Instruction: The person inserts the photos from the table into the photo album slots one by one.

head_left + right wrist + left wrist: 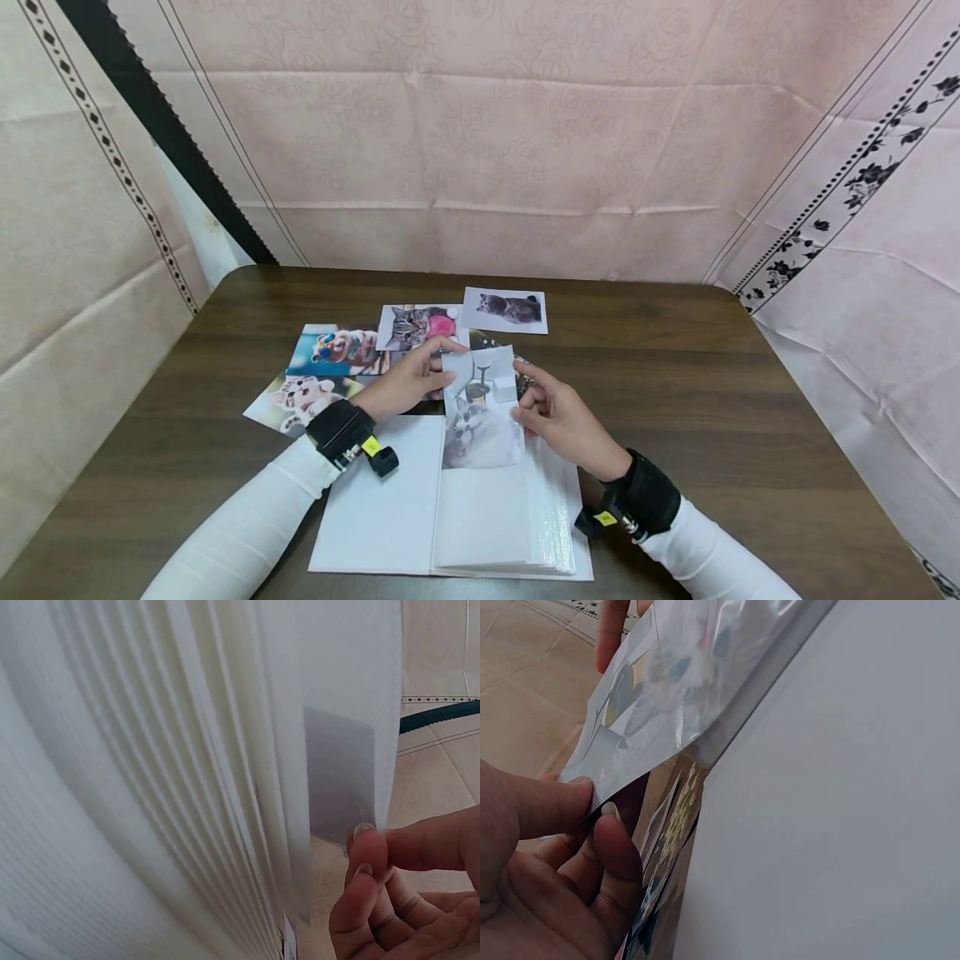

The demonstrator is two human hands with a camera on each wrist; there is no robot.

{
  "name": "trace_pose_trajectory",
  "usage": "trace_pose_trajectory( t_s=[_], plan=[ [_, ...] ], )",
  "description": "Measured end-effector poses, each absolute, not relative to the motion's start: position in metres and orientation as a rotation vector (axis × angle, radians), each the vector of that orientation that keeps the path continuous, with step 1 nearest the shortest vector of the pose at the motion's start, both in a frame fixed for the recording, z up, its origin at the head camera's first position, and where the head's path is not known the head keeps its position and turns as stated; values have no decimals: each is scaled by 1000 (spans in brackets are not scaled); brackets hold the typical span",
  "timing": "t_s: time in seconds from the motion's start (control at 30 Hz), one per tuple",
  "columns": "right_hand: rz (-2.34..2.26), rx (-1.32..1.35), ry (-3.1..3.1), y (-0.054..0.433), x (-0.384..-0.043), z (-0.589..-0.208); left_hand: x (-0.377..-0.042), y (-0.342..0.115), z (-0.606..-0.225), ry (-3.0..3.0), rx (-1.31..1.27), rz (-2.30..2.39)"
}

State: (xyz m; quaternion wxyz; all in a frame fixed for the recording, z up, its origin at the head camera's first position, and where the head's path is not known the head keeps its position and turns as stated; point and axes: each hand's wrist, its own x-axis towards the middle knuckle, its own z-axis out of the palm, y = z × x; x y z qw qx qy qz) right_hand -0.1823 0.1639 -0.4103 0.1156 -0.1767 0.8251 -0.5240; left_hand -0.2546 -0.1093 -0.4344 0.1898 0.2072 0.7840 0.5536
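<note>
A cat photo [480,383] stands partly inside a clear pocket of an open white photo album [386,508]; its lower part looks hazy through the film. My left hand [408,379] pinches the upper left edge of this photo. In the left wrist view, the thumb of the left hand [555,855] lies on the glossy print [622,735], with fingertips beneath. At the pocket's upper right is my right hand [558,417]. Seen from the right wrist, the right hand [405,885] pinches the corner of a translucent album page [349,660] between thumb and finger.
Several loose animal prints lie behind the album, among them a grey cat photo [506,310], a kitten photo with pink [408,329], a blue-toned photo [322,350] and a white kitten photo [277,408]. All rest on a brown wooden table [712,375], with pale cloth [525,150] behind.
</note>
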Motion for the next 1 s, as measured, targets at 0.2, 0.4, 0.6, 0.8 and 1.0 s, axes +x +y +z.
trace_pose_trajectory(
  t_s=[0.2, 0.4, 0.6, 0.8, 1.0],
  plan=[
    [-1541, -528, 2409, 164, -182, -410, -255, -111, -434, 2197, 604, 1546],
    [-1545, -540, 2403, 164, -182, -411, -255, -111, -434, 2175, 645, 1550],
    [-1545, -543, 2405, 164, -182, -412, -256, -112, -434, 2161, 654, 1555],
    [-1548, -540, 2409, 163, -181, -411, -256, -113, -434, 2175, 652, 1537],
    [-1553, -535, 2408, 163, -181, -409, -256, -113, -435, 2171, 669, 1529]
  ],
)
